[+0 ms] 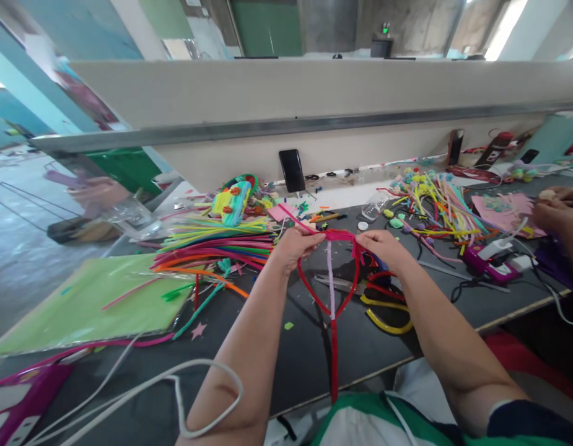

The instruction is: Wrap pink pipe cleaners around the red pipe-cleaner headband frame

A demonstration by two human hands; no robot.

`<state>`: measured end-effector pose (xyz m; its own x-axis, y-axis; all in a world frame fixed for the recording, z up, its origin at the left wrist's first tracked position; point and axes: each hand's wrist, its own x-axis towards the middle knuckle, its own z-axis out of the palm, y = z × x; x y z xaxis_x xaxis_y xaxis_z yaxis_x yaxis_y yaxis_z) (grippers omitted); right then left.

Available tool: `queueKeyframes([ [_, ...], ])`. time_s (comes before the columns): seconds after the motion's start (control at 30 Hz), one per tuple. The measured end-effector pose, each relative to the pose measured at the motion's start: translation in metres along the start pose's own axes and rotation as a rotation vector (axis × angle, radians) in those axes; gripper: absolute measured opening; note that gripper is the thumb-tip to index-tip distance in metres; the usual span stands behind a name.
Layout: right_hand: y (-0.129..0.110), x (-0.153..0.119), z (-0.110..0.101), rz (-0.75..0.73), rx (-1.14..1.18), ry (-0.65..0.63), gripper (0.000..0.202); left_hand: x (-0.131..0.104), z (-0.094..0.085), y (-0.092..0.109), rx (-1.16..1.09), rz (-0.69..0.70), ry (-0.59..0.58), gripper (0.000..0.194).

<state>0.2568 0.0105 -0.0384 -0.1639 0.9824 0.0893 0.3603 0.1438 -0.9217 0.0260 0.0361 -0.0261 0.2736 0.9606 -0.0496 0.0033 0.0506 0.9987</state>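
- A workroom with a pale floor lies behind a long white partition [221, 164], which stands along the back edge of a dark grey table [295, 359]
- The red and pink pipe-cleaner frame [332, 310] is held up over the middle of the table; its loop comes to a point below, with a lilac strip down its centre and a red stem that, in this view, crosses the front edge
- The left hand [298, 246] pinches the left end of the frame's pink top band between thumb and fingers; a thin pink stem juts out above this hand toward the back edge
- The right hand [381, 244] pinches the band's other end, also with thumb and fingers
- Scissors [339, 284] lie behind and below the frame, partly covered by it
- A bundle of pipe cleaners [216, 238] lies toward the table's left edge, just beside a green sheet [95, 303] in clear wrapping, which spreads to that edge
- A black phone [292, 170] leans on the partition at the back edge
- A looser heap of coloured stems [435, 201] lies right of centre, and a purple power strip [490, 263] sits nearer the front edge
- Another person's hands [560, 210] show at the far right, what they grip too unclear to tell
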Motion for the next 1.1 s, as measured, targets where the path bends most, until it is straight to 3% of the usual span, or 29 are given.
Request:
queueKeyframes([
  [0.27, 0.002, 0.0, 0.002, 0.034, 0.179, 0.047, 0.032, 0.002, 0.006, -0.002, -0.031, -0.022, -0.049, 0.035],
  [0.43, 0.003, 0.0, -0.004, 0.066, 0.272, -0.063, 0.031, -0.001, 0.015, -0.001, -0.022, -0.008, -0.08, 0.035],
  [0.77, 0.003, 0.0, 0.004, 0.049, 0.179, 0.02, 0.024, -0.002, 0.034, -0.006, -0.01, -0.007, -0.092, 0.036],
  [0.9, 0.005, 0.0, 0.0, 0.055, 0.18, -0.051, 0.021, -0.001, 0.037, -0.01, 0.025, -0.008, -0.078, 0.035],
  [1.1, 0.002, 0.0, -0.002, 0.065, 0.271, -0.119, 0.027, -0.004, 0.032, -0.01, -0.056, -0.007, -0.234, 0.039],
])
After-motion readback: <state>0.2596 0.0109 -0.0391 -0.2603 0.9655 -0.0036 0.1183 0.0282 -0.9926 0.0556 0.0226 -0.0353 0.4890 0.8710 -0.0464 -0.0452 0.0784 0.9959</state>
